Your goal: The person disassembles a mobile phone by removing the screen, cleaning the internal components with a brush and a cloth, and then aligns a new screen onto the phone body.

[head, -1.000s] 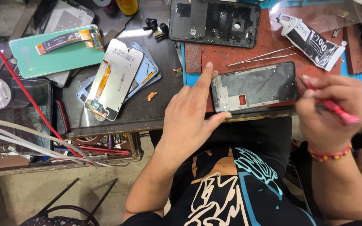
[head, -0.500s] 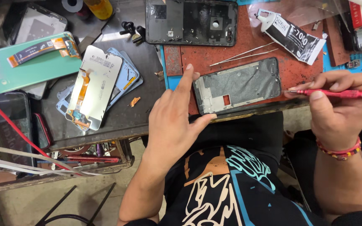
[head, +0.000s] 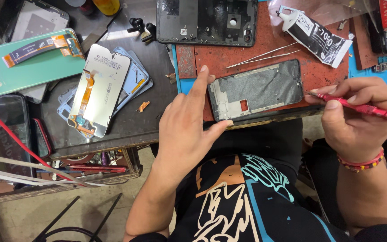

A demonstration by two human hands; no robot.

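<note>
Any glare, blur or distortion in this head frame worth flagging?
Head view: sharp on the phone frame and both hands, left hand, right hand; glare on the dark bench top and on the clear plastic at the top; lighting even, shadows soft; edges slightly bowed.

head view, steep downward, close over workbench

A dark, scuffed workbench carries a red mat edged in blue; bare concrete floor lies below, near left.
</note>
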